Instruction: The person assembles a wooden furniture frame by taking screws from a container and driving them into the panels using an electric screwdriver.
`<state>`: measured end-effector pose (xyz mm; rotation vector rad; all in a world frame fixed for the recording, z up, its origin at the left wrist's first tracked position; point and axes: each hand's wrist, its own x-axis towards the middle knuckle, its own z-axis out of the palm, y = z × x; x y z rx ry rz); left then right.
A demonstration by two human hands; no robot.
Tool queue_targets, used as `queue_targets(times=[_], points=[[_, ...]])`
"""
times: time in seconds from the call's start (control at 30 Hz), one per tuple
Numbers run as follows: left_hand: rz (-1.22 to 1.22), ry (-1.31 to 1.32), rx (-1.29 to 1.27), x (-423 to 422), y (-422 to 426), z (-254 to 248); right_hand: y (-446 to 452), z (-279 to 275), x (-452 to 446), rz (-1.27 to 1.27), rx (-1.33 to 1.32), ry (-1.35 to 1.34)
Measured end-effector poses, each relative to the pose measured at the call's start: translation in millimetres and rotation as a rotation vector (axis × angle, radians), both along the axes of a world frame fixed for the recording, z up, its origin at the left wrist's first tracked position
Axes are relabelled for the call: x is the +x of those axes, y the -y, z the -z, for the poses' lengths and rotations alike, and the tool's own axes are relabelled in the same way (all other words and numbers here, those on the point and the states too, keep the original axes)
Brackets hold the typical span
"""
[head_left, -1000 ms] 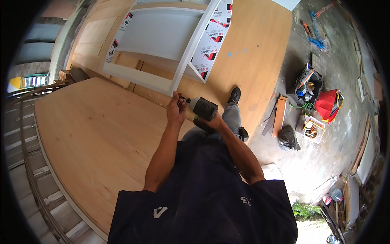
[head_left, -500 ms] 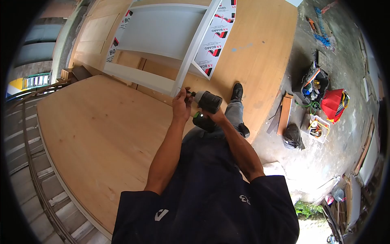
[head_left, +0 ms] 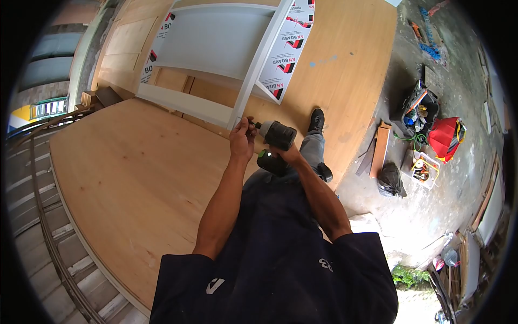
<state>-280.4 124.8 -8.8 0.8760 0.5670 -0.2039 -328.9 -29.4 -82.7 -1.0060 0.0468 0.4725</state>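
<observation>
Fingers of the right hand (head_left: pixel 290 155) are wrapped round the handle of the power driver (head_left: pixel 280 135), at 12 o'clock. Left hand (head_left: pixel 241 143): fingers close to the bit (head_left: pixel 257 125), grip undeterminable. Driver judged rigid, moderately heavy, battery-weighted; best held at the handle. White frame (head_left: pixel 261 59) stands at 11 o'clock, its near corner beside the left fingertips. Versus the earliest view, the driver's battery end shows more fully.
</observation>
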Motion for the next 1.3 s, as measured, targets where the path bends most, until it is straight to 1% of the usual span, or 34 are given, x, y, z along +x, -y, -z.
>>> queue_targets(times=[0.17,0.33,0.4,0.43,0.5,0.57,0.6,0.67,0.7,0.77,0.8,0.87,0.9,0.93,1.0,1.03,1.1,1.13,1.2,1.23,1.3], points=[[-0.007,-0.012,-0.001,0.5,-1.0,3.6,1.6,-2.2,1.6,-0.013,0.008,0.009],[0.010,-0.038,0.045,0.6,-1.2,-5.5,3.2,-5.5,3.2,-0.020,0.006,0.034],[0.091,-0.099,0.299,-4.1,-5.7,-13.3,3.6,-5.5,3.1,-0.023,0.006,0.048],[0.096,-0.102,0.299,-9.5,-13.2,-14.2,4.1,-5.8,2.9,-0.018,0.007,0.045],[0.144,0.022,0.880,-19.4,-33.6,-19.0,4.6,-6.3,3.4,-0.034,0.042,0.044],[0.147,0.449,1.398,-12.1,-38.2,-52.7,3.8,-4.4,3.4,-0.039,0.027,0.053],[0.158,0.451,1.396,-3.8,-50.4,-60.0,4.2,-3.5,2.7,-0.056,0.008,0.066],[0.326,0.531,1.468,18.0,-75.0,-69.8,4.0,-2.0,2.2,-0.037,0.032,0.047],[0.331,0.531,1.468,33.5,-71.6,-80.0,2.6,-1.0,3.0,-0.023,0.056,0.037],[0.600,1.127,1.745,67.5,-63.3,-98.3,1.3,3.8,2.2,-0.028,0.064,0.033],[0.602,1.130,1.744,75.9,-65.7,-90.7,1.6,6.0,3.3,-0.035,0.069,0.032],[0.948,0.803,1.483,87.3,-74.6,-66.3,5.3,-0.1,5.3,-0.058,0.077,0.046],[1.000,0.601,1.353,92.7,-74.2,-64.0,5.3,-0.7,5.2,-0.081,0.085,0.059],[1.011,0.599,1.348,100.1,-77.1,-63.2,3.6,1.1,3.6,-0.074,0.087,0.051],[1.315,0.278,1.225,113.5,-80.2,-65.3,3.0,1.4,0.5,-0.063,0.036,0.051],[1.320,0.273,1.218,117.7,-80.5,-65.7,3.1,0.2,0.1,-0.062,0.036,0.043],[1.408,0.218,1.168,124.7,-80.4,-65.9,3.5,-2.3,2.5,-0.077,0.035,0.052],[1.409,0.219,1.168,126.7,-80.2,-64.2,3.8,-1.6,4.3,-0.075,0.035,0.052],[1.378,0.255,1.047,127.5,-80.7,-62.3,3.0,-2.2,6.4,-0.078,0.008,0.088],[1.380,0.255,1.049,128.0,-80.7,-62.6,2.5,-2.0,7.7,-0.077,0.010,0.088],[1.344,0.248,0.997,126.3,-80.0,-62.2,2.1,-1.9,8.6,-0.079,0.053,0.030]])
